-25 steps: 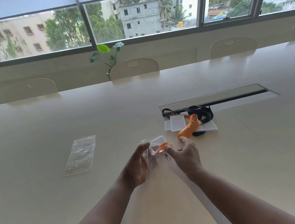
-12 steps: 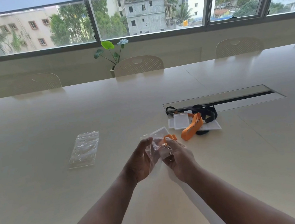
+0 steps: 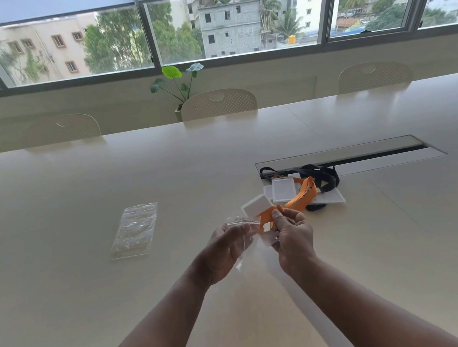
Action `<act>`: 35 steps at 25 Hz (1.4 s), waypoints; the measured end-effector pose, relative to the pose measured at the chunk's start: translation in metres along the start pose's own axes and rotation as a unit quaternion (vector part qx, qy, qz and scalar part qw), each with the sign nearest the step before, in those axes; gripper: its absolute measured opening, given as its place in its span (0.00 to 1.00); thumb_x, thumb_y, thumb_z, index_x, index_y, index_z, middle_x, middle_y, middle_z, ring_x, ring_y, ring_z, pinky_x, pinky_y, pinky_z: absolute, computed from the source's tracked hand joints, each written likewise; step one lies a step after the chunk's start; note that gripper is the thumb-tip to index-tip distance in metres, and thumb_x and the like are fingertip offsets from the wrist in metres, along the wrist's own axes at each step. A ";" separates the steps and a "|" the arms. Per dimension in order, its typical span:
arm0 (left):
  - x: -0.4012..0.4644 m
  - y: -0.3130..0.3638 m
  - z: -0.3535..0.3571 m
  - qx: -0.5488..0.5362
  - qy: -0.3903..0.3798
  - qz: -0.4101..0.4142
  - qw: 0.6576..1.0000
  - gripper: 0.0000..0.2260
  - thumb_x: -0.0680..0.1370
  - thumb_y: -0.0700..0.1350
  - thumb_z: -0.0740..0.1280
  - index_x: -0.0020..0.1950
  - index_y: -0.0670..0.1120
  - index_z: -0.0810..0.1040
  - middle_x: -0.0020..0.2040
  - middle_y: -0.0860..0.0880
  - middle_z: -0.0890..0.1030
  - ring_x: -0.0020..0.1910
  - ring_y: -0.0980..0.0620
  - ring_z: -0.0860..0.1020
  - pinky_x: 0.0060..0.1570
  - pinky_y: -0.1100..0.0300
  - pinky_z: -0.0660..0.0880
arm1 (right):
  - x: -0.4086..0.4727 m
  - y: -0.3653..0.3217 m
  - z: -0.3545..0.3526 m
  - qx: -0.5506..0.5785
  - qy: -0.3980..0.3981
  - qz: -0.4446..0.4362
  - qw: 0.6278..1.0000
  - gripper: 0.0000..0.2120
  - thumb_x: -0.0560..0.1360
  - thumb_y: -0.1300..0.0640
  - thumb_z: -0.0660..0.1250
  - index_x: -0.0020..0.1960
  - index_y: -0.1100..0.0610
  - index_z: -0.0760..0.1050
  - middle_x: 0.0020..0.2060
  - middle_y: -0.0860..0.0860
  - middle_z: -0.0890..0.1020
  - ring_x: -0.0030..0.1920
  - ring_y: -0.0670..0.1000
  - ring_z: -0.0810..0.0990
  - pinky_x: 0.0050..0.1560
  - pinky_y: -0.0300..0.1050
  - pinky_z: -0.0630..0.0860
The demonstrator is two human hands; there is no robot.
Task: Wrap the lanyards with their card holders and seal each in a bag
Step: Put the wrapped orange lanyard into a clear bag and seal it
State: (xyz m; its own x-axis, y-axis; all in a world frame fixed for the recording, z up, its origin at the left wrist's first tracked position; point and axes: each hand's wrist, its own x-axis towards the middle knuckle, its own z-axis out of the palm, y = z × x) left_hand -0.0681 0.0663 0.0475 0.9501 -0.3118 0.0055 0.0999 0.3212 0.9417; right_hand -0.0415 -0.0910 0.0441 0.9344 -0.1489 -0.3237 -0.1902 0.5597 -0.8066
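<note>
My left hand (image 3: 225,249) holds a clear zip bag (image 3: 244,228) by its mouth, a little above the table. My right hand (image 3: 293,234) pinches a folded orange lanyard (image 3: 268,216) at the bag's opening, with its white card holder (image 3: 257,205) sticking up behind. Part of the bundle seems to sit inside the bag; how much is hidden by my fingers. Further right on the table lies a pile of white card holders (image 3: 282,190) with an orange lanyard (image 3: 303,196) and a black lanyard (image 3: 322,177).
A stack of clear bags (image 3: 134,231) lies to the left on the pale table (image 3: 91,274). A recessed cable slot (image 3: 348,156) runs behind the pile. Chairs (image 3: 218,103) line the far edge, with a potted plant (image 3: 180,84) by the windows.
My right hand lifted the orange lanyard and card holder from near the table and brought them to the bag's mouth. The left hand closed on the bag and both hands rose slightly.
</note>
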 end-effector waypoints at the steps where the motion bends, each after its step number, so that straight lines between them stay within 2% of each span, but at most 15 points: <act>1: 0.000 0.003 -0.002 0.018 0.011 -0.006 1.000 0.15 0.73 0.51 0.73 0.56 0.46 0.85 0.55 0.45 0.84 0.57 0.51 0.80 0.60 0.58 0.75 | 0.002 -0.003 -0.002 -0.007 0.006 -0.010 1.000 0.07 0.79 0.61 0.70 0.55 0.53 0.76 0.50 0.54 0.84 0.46 0.52 0.87 0.49 0.55 0.84; 3: -0.001 0.008 -0.007 0.068 0.035 -0.007 0.997 0.15 0.71 0.51 0.74 0.56 0.49 0.85 0.55 0.46 0.83 0.57 0.49 0.80 0.60 0.55 0.74 | 0.003 -0.011 -0.005 -0.011 0.015 -0.022 1.000 0.07 0.78 0.61 0.71 0.52 0.52 0.77 0.50 0.53 0.84 0.47 0.51 0.86 0.46 0.53 0.84; 5: -0.003 0.013 -0.012 0.120 0.044 0.002 0.992 0.16 0.71 0.48 0.76 0.58 0.47 0.82 0.54 0.45 0.83 0.54 0.49 0.80 0.55 0.57 0.76 | 0.002 -0.019 -0.007 -0.007 0.017 -0.027 0.999 0.06 0.78 0.62 0.71 0.50 0.52 0.79 0.50 0.53 0.84 0.48 0.52 0.85 0.43 0.51 0.83; 7: -0.008 0.020 -0.014 0.204 0.055 -0.003 0.977 0.25 0.68 0.51 0.78 0.61 0.46 0.77 0.55 0.45 0.83 0.53 0.48 0.81 0.53 0.57 0.79 | 0.001 -0.030 -0.009 -0.012 0.013 -0.031 0.999 0.05 0.78 0.62 0.71 0.49 0.52 0.80 0.49 0.52 0.84 0.48 0.52 0.84 0.39 0.48 0.81; 9: -0.013 0.026 -0.015 0.357 0.075 -0.005 0.931 0.30 0.65 0.56 0.77 0.64 0.50 0.74 0.56 0.48 0.81 0.56 0.48 0.79 0.58 0.52 0.78 | 0.000 -0.043 -0.010 -0.045 -0.006 -0.036 0.998 0.05 0.78 0.62 0.71 0.48 0.52 0.81 0.48 0.51 0.83 0.47 0.52 0.83 0.36 0.46 0.80; 11: -0.016 0.030 -0.016 0.512 0.091 -0.004 0.854 0.33 0.63 0.62 0.74 0.64 0.53 0.72 0.57 0.54 0.77 0.57 0.50 0.75 0.63 0.52 0.73 | -0.001 -0.054 -0.009 -0.101 -0.033 -0.052 0.993 0.05 0.77 0.62 0.70 0.47 0.53 0.81 0.46 0.51 0.82 0.45 0.51 0.83 0.34 0.45 0.80; 13: -0.018 0.033 -0.014 0.590 0.090 0.004 0.802 0.35 0.62 0.66 0.71 0.65 0.55 0.69 0.58 0.57 0.74 0.58 0.54 0.71 0.65 0.54 0.66 | -0.003 -0.061 -0.007 -0.154 -0.055 -0.076 0.984 0.06 0.76 0.63 0.71 0.45 0.53 0.81 0.43 0.51 0.82 0.43 0.50 0.83 0.33 0.47 0.82; 17: -0.019 0.033 -0.013 0.646 0.071 0.033 0.759 0.34 0.64 0.65 0.71 0.64 0.54 0.67 0.57 0.57 0.71 0.58 0.55 0.68 0.64 0.55 0.63 | -0.007 -0.064 -0.002 -0.249 -0.094 -0.100 0.959 0.07 0.75 0.64 0.73 0.41 0.55 0.82 0.40 0.53 0.82 0.40 0.52 0.83 0.37 0.54 0.85; 19: -0.020 0.033 -0.012 0.672 0.057 0.039 0.737 0.35 0.64 0.66 0.71 0.65 0.53 0.66 0.56 0.57 0.70 0.57 0.55 0.67 0.62 0.55 0.63 | -0.009 -0.063 -0.001 -0.280 -0.116 -0.105 0.947 0.07 0.75 0.64 0.73 0.40 0.54 0.82 0.40 0.53 0.83 0.41 0.53 0.84 0.34 0.51 0.84; 21: -0.020 0.031 -0.010 0.687 0.042 0.039 0.724 0.36 0.63 0.68 0.70 0.65 0.54 0.64 0.56 0.58 0.68 0.56 0.55 0.66 0.59 0.56 0.62 | -0.011 -0.062 0.000 -0.304 -0.128 -0.111 0.938 0.06 0.74 0.63 0.73 0.40 0.54 0.82 0.40 0.52 0.82 0.42 0.51 0.83 0.30 0.44 0.81; 24: -0.020 0.028 -0.008 0.691 0.036 0.036 0.721 0.34 0.63 0.68 0.69 0.62 0.57 0.62 0.55 0.58 0.67 0.55 0.54 0.65 0.55 0.57 0.61 | -0.011 -0.060 0.002 -0.350 -0.140 -0.108 0.920 0.04 0.74 0.61 0.74 0.41 0.54 0.83 0.40 0.51 0.83 0.43 0.50 0.83 0.28 0.38 0.78; 27: -0.021 0.027 -0.006 0.693 0.031 0.029 0.720 0.35 0.63 0.68 0.69 0.63 0.57 0.61 0.56 0.58 0.66 0.55 0.54 0.64 0.54 0.57 0.60 | -0.012 -0.058 0.005 -0.388 -0.153 -0.092 0.904 0.03 0.74 0.59 0.74 0.41 0.54 0.83 0.39 0.50 0.84 0.41 0.49 0.83 0.29 0.37 0.78; 30: -0.020 0.026 -0.002 0.697 0.021 0.021 0.716 0.38 0.63 0.68 0.70 0.67 0.55 0.60 0.59 0.58 0.64 0.58 0.55 0.63 0.59 0.57 0.60 | -0.012 -0.058 0.007 -0.409 -0.171 -0.083 0.893 0.03 0.73 0.58 0.75 0.41 0.53 0.84 0.37 0.49 0.84 0.37 0.46 0.83 0.30 0.36 0.77; 35: -0.018 0.024 0.006 0.702 0.007 0.022 0.712 0.42 0.64 0.68 0.72 0.71 0.53 0.59 0.59 0.58 0.63 0.59 0.54 0.62 0.62 0.57 0.61 | -0.013 -0.053 0.009 -0.422 -0.174 -0.077 0.886 0.02 0.74 0.57 0.75 0.44 0.53 0.83 0.40 0.52 0.84 0.39 0.48 0.84 0.34 0.38 0.81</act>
State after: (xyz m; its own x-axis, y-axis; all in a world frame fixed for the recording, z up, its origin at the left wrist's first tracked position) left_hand -0.0848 0.0748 0.0722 0.9470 -0.3169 0.0524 -0.3147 -0.8828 0.3486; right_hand -0.0405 -0.1110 0.0953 0.9773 0.1724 -0.1235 -0.0724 -0.2761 -0.9584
